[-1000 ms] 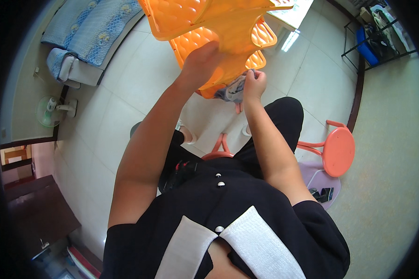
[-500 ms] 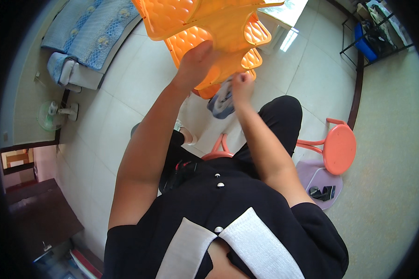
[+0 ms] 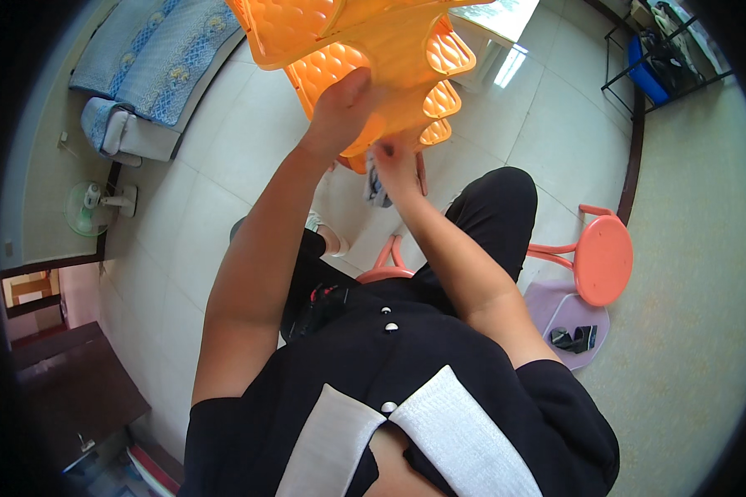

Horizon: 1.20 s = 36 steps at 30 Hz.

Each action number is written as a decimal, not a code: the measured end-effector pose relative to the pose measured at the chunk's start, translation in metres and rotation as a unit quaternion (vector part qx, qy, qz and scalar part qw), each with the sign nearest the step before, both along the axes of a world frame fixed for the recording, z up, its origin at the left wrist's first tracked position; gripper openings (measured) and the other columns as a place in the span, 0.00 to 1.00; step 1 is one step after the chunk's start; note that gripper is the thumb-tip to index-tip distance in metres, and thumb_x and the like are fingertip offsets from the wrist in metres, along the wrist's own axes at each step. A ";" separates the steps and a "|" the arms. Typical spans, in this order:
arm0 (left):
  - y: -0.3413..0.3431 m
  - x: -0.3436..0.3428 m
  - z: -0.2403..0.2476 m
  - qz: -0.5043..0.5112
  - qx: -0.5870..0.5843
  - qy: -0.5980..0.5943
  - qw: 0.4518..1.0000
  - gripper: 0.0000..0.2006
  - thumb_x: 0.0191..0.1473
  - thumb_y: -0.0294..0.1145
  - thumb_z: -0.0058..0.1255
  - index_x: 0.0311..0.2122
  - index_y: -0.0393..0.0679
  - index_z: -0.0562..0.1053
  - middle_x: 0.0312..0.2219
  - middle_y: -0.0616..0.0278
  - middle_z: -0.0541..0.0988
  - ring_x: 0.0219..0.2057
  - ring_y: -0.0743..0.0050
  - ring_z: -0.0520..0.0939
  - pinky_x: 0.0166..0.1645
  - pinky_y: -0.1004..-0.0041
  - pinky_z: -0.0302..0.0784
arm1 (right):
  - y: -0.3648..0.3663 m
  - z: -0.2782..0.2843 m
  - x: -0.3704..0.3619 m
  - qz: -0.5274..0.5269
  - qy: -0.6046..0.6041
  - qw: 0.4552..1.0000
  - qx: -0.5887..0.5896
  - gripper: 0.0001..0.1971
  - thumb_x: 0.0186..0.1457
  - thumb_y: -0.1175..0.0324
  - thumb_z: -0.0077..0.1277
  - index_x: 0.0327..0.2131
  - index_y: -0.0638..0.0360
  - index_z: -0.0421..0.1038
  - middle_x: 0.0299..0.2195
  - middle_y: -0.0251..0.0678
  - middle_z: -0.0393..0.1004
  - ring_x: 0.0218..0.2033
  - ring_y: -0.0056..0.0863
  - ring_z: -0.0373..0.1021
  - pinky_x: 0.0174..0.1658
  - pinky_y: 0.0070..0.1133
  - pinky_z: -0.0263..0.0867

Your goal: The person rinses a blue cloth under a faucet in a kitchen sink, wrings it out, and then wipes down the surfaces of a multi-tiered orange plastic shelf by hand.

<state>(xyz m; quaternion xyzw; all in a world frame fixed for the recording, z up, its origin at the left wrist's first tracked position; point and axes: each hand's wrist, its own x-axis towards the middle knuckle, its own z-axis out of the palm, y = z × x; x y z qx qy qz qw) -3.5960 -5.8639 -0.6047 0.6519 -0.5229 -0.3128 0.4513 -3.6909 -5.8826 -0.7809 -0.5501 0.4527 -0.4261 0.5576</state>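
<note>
In front of me stands an orange plastic shelf rack (image 3: 398,54) with several tiers and a quilted pattern. My left hand (image 3: 341,112) is closed at its side panel, the fingertips partly hidden and blurred. Lower down, at the panel's lower part, my right hand (image 3: 396,170) is closed round a bunched blue-grey and white cloth (image 3: 376,184). Most of that cloth is behind the hand.
A coral stool (image 3: 603,261) stands at the right beside a lilac tub (image 3: 547,306) with dark items. A green-white fan (image 3: 99,199) and a blue-covered bed (image 3: 157,66) are at the left. A black metal rack (image 3: 680,41) stands far right.
My right hand has moved left with the cloth, in toward the rack's lower panel. My left hand stays at the side panel, nearly unmoved.
</note>
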 end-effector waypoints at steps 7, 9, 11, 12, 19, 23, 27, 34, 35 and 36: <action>0.003 0.003 -0.003 -0.007 -0.019 0.030 0.999 0.10 0.55 0.29 0.43 0.40 0.36 0.68 0.31 0.67 0.73 0.34 0.84 0.70 0.42 0.82 0.65 | -0.028 -0.007 -0.029 -0.044 -0.186 0.969 0.155 0.06 0.47 0.74 0.45 0.31 0.62 0.66 0.23 0.31 0.70 0.27 0.24 0.69 0.30 0.19 0.64; 0.005 -0.007 0.009 0.007 -0.004 0.027 1.000 0.10 0.55 0.30 0.43 0.41 0.37 0.68 0.31 0.67 0.73 0.33 0.83 0.70 0.41 0.82 0.65 | -0.034 0.009 -0.044 -0.061 -0.212 0.953 0.206 0.08 0.48 0.76 0.43 0.34 0.61 0.65 0.24 0.31 0.69 0.27 0.24 0.69 0.31 0.19 0.65; 0.005 -0.009 0.013 0.014 0.000 0.016 1.000 0.10 0.55 0.31 0.44 0.41 0.37 0.68 0.30 0.66 0.73 0.32 0.83 0.69 0.40 0.81 0.66 | -0.034 0.025 -0.050 -0.046 -0.240 0.928 0.280 0.09 0.48 0.77 0.40 0.36 0.61 0.64 0.26 0.33 0.69 0.27 0.26 0.69 0.32 0.21 0.67; 0.004 -0.008 0.011 0.012 -0.003 0.008 1.000 0.11 0.55 0.31 0.44 0.41 0.38 0.68 0.30 0.67 0.72 0.32 0.83 0.69 0.40 0.81 0.66 | -0.032 0.030 -0.053 -0.039 -0.254 0.913 0.317 0.10 0.48 0.78 0.38 0.36 0.62 0.64 0.27 0.34 0.69 0.27 0.27 0.69 0.33 0.22 0.68; 0.004 -0.005 0.010 0.009 0.005 -0.033 0.999 0.11 0.55 0.33 0.44 0.40 0.38 0.68 0.28 0.66 0.71 0.30 0.82 0.69 0.38 0.80 0.66 | -0.032 0.037 -0.072 0.140 -0.337 0.878 0.309 0.12 0.51 0.75 0.38 0.40 0.61 0.63 0.30 0.36 0.70 0.27 0.29 0.68 0.31 0.25 0.68; 0.007 -0.003 0.012 0.017 0.013 -0.072 0.997 0.11 0.55 0.33 0.45 0.40 0.38 0.68 0.26 0.65 0.71 0.29 0.80 0.69 0.38 0.79 0.67 | -0.040 0.060 -0.063 0.076 -0.306 0.907 0.280 0.09 0.51 0.70 0.43 0.37 0.60 0.64 0.27 0.34 0.69 0.26 0.26 0.67 0.30 0.23 0.66; -0.002 -0.006 0.009 0.010 0.005 -0.071 0.997 0.11 0.55 0.34 0.45 0.40 0.38 0.68 0.27 0.64 0.72 0.30 0.79 0.69 0.37 0.77 0.68 | -0.049 0.033 -0.045 -0.010 -0.226 0.949 0.218 0.08 0.51 0.70 0.44 0.36 0.60 0.65 0.29 0.34 0.70 0.28 0.24 0.68 0.33 0.23 0.65; 0.003 -0.008 0.011 0.027 0.005 -0.025 0.999 0.13 0.52 0.38 0.43 0.38 0.39 0.68 0.30 0.58 0.73 0.34 0.69 0.73 0.41 0.73 0.67 | -0.041 0.066 -0.036 -0.063 -0.183 0.971 0.142 0.07 0.47 0.72 0.48 0.30 0.64 0.66 0.24 0.31 0.70 0.24 0.19 0.66 0.28 0.17 0.62; 0.004 -0.007 0.011 0.027 0.019 -0.019 0.999 0.13 0.52 0.38 0.43 0.39 0.39 0.68 0.31 0.58 0.73 0.34 0.70 0.73 0.41 0.73 0.67 | -0.038 0.077 -0.032 -0.062 -0.176 0.977 0.107 0.07 0.47 0.72 0.49 0.30 0.64 0.66 0.25 0.32 0.71 0.25 0.20 0.66 0.29 0.18 0.63; 0.005 -0.007 0.014 0.026 0.034 -0.013 0.999 0.13 0.53 0.38 0.43 0.39 0.39 0.68 0.31 0.58 0.74 0.34 0.71 0.73 0.42 0.74 0.67 | -0.037 0.085 -0.031 -0.063 -0.168 0.981 0.072 0.08 0.46 0.72 0.49 0.30 0.65 0.66 0.25 0.33 0.71 0.25 0.21 0.67 0.30 0.18 0.64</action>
